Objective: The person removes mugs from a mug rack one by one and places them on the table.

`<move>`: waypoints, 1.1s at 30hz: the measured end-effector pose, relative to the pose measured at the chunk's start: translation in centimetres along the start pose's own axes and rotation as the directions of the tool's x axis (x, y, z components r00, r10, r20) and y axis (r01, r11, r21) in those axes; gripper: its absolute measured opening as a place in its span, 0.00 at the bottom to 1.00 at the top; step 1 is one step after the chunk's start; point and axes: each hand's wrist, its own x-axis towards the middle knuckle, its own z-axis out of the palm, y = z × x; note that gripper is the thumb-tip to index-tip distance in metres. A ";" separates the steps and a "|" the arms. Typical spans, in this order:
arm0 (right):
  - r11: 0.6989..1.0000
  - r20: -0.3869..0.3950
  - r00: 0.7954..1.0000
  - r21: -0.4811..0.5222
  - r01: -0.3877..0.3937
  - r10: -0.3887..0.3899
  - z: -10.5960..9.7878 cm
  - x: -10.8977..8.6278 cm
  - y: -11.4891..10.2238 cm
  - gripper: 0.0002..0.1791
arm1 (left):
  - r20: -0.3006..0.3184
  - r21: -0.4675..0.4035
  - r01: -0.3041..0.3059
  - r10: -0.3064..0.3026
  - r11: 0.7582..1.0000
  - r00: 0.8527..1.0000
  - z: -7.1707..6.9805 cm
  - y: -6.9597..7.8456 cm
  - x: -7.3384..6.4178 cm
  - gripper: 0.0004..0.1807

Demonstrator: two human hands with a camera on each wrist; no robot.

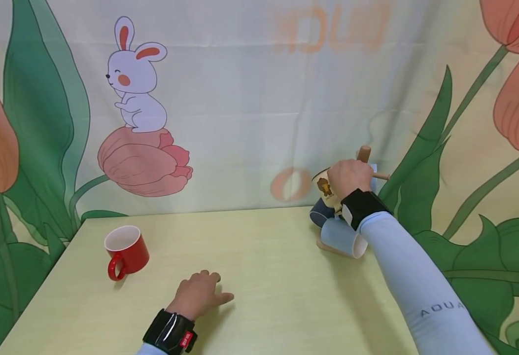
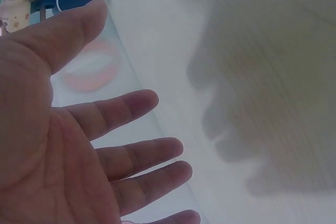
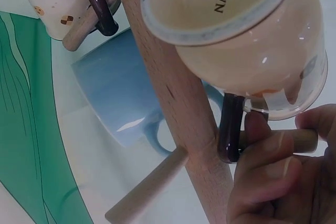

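My right hand holds a cream mug with a bear picture at a wooden mug rack. In the right wrist view, the mug's dark brown handle loops round a peg and my curled fingers grip there, beside the rim. The mug is tipped, its base facing that camera. My left hand hovers over the table with spread fingers, holding nothing; a red mug stands to its left.
Low on the rack hang a dark blue mug and a light blue mug. Another light blue mug and a cookie-patterned mug are behind the post. A printed curtain borders the table at the back.
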 end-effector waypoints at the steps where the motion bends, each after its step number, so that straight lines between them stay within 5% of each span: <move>1: 1.000 -0.005 1.000 0.002 0.005 -0.005 0.0 -0.1 0.0 0.04 | 0.001 -0.001 0.002 -0.002 1.000 1.000 0.1 0.0 0.1 0.32; 13: 0.999 -0.129 0.991 -0.037 0.037 -0.042 0.6 -0.8 0.4 0.14 | 0.016 -0.007 0.001 -0.001 1.000 1.000 0.5 0.0 0.4 0.32; 33: 0.986 -0.197 0.967 -0.060 0.154 -0.163 2.2 -1.3 2.3 0.06 | -0.014 0.001 -0.028 0.028 1.000 1.000 0.7 0.5 0.3 0.32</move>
